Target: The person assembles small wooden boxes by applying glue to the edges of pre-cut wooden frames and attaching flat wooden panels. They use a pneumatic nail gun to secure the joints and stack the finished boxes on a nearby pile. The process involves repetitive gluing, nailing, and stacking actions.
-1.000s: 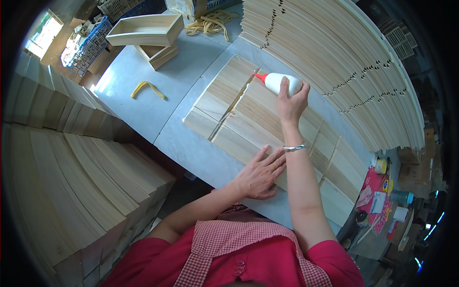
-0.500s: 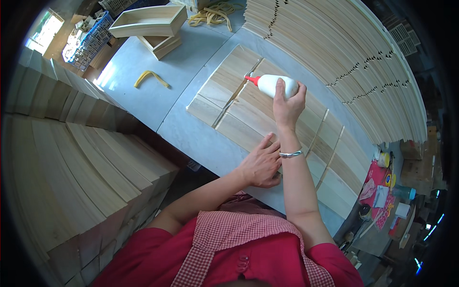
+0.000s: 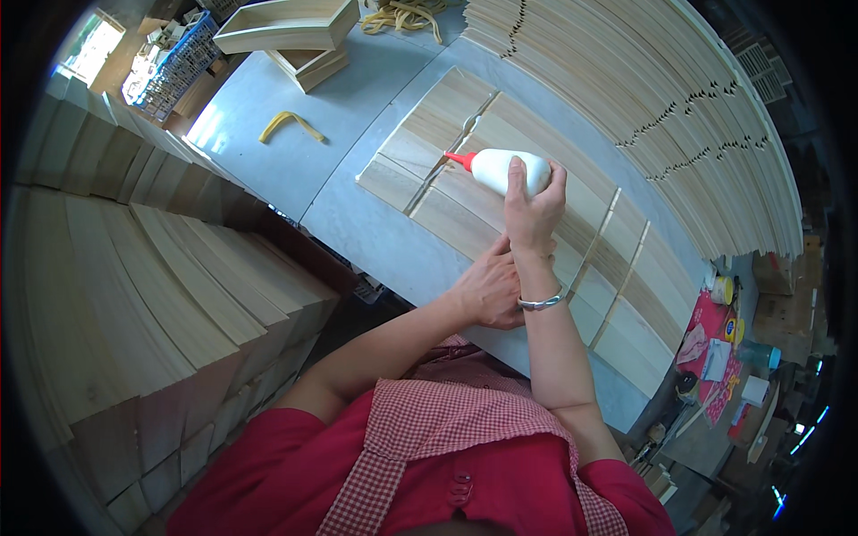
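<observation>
A white glue bottle (image 3: 493, 168) with a red pointed nozzle lies tilted in my right hand (image 3: 534, 214), whose fingers are wrapped around it. The nozzle tip is at a long groove (image 3: 423, 191) across a pale wooden panel (image 3: 509, 134). A whitish line shows along part of that groove, farther from me than the tip. My left hand (image 3: 490, 288) rests at the panel's near edge, under my right wrist. Its fingers are extended, though the right forearm covers their ends. Two more grooves cross the panel's right part.
Tall stacks of wooden boards stand at the back right (image 3: 643, 107) and left (image 3: 161, 295). On the grey table (image 3: 349, 223) are wooden trays (image 3: 286, 31), a bent yellow strip (image 3: 290, 123) and a coil of yellowish bands (image 3: 402, 16). A blue basket (image 3: 183, 67) stands beyond.
My right hand has brought the glue bottle nearer along the groove, so the nozzle sits lower on it. My left hand now lies further under the right wrist.
</observation>
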Tool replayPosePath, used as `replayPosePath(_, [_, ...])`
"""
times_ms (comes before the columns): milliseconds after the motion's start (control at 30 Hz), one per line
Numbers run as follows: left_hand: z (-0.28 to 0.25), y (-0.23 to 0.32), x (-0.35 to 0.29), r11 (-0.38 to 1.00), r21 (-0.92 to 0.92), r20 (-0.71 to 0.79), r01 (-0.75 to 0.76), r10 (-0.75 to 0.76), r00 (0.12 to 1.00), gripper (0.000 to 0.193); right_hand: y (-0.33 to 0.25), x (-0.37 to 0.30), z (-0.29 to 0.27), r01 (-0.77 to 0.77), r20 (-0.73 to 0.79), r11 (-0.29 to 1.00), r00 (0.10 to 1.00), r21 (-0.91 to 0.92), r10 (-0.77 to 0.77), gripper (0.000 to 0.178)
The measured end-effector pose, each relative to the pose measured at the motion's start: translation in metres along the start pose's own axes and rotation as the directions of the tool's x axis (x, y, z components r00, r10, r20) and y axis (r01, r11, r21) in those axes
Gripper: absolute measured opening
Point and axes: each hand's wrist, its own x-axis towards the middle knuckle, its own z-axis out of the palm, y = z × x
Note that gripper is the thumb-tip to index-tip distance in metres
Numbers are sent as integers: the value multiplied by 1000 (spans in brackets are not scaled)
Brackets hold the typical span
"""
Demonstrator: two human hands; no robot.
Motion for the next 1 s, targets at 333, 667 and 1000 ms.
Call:
replayPosePath(333, [7, 0, -3, 1000, -7, -101, -10, 9, 995, 89, -3, -35, -14, -36, 100, 999, 994, 0, 36, 55])
replayPosePath(667, [20, -8, 1, 996, -16, -170, -84, 80, 982, 78, -13, -63, -33, -47, 274, 998, 960, -52, 59, 61])
replayPosePath(1000, [-5, 25, 12, 952, 302, 158, 46, -98, 983, 78, 21, -77, -185, -66, 44, 839, 998, 541, 51, 49])
